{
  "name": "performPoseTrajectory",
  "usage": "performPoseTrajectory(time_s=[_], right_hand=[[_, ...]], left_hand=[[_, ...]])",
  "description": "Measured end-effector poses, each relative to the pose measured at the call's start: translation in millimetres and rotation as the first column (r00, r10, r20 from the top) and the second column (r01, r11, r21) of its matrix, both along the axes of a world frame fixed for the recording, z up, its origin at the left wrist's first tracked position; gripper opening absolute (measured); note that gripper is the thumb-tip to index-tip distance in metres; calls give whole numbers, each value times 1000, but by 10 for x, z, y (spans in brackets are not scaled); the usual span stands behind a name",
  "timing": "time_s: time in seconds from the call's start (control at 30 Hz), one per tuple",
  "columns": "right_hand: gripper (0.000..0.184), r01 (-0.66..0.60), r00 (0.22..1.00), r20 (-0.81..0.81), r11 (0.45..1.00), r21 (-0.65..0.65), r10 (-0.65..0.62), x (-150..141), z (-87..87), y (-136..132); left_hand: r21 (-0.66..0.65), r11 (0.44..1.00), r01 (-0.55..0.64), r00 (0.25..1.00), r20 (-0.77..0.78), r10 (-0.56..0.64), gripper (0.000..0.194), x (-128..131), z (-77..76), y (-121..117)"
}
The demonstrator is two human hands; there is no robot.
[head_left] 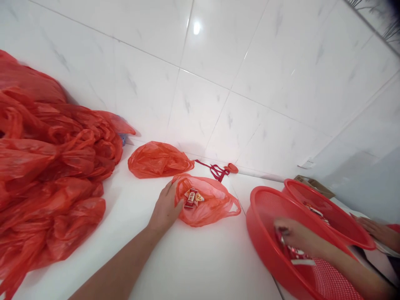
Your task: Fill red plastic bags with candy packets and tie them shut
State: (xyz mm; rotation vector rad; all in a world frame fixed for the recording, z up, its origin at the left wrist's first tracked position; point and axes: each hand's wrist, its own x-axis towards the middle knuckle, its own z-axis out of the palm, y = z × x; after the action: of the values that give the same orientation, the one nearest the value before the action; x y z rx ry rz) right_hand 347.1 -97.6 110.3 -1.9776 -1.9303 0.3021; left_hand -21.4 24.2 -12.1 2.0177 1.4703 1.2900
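Note:
My left hand (167, 207) grips the left edge of a thin red plastic bag (215, 208), its thumb over the rim. The bag lies on the white table with its mouth spread and a loop handle at its right end. Inside sit a red-and-white wrapped candy (191, 199) and a yellowish packet (199, 198). Over a red plastic basket (262, 233) at the right, my right hand (289, 234) is curled and slightly blurred, its fingers closed on a shiny red wrapped candy. More red wrapped pieces (296, 253) lie below it, partly hidden by the forearm.
Red plastic bags (56, 166) are heaped at the left. Another red bag (159, 160) and a dark red ribbon (218, 171) lie along the tiled wall. Behind the near basket stands a second red basket (337, 227), with another person's hand (375, 231) beside it and a cardboard box (315, 186) behind.

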Motion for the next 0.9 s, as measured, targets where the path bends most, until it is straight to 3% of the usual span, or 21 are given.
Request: performPoseTrajectory(time_s=[0.13, 0.23, 0.3, 0.37, 0.47, 0.57, 0.67, 0.73, 0.8, 0.9], right_hand=[[20, -89, 983, -171, 991, -101, 71, -284, 543, 122], [18, -226, 965, -148, 973, -56, 216, -731, 666, 277], [20, -377, 926, 22, 926, -20, 377, -1064, 541, 435], [25, -515, 828, 227, 856, -54, 513, -1383, 303, 632], [25, -569, 671, 541, 820, -61, 506, -1767, -85, 958], [23, -566, 572, 671, 819, -94, 472, -1951, -323, 1239], [21, -541, 575, 696, 838, -71, 430, -1917, -372, 1393], [32, -523, 617, 676, 852, -32, 404, -1817, -338, 1407], [37, -512, 650, 661, 859, 15, 376, -1697, -276, 1349], [28, -517, 656, 672, 853, 70, 343, -1530, -157, 1138]], left_hand=[[21, 1000, 20, 1000, 3, -20, 64, 15, 9, 2], [34, 999, 28, 1000, 10, -28, 64, 13, 14, -8], [50, 998, 25, 999, 21, -26, 64, 7, 6, -14], [70, 997, 19, 999, 30, -21, 63, 2, -13, -14], [99, 995, 20, 999, 39, -24, 64, -3, -47, -6], [98, 994, 41, 998, 38, -45, 64, -6, -58, 2], [94, 994, 46, 997, 51, -51, 66, -5, -44, 11], [99, 994, 47, 996, 64, -54, 66, -2, -30, 20], [104, 993, 53, 996, 72, -60, 65, 2, -19, 30], [99, 993, 58, 995, 72, -65, 63, 6, -12, 39]])
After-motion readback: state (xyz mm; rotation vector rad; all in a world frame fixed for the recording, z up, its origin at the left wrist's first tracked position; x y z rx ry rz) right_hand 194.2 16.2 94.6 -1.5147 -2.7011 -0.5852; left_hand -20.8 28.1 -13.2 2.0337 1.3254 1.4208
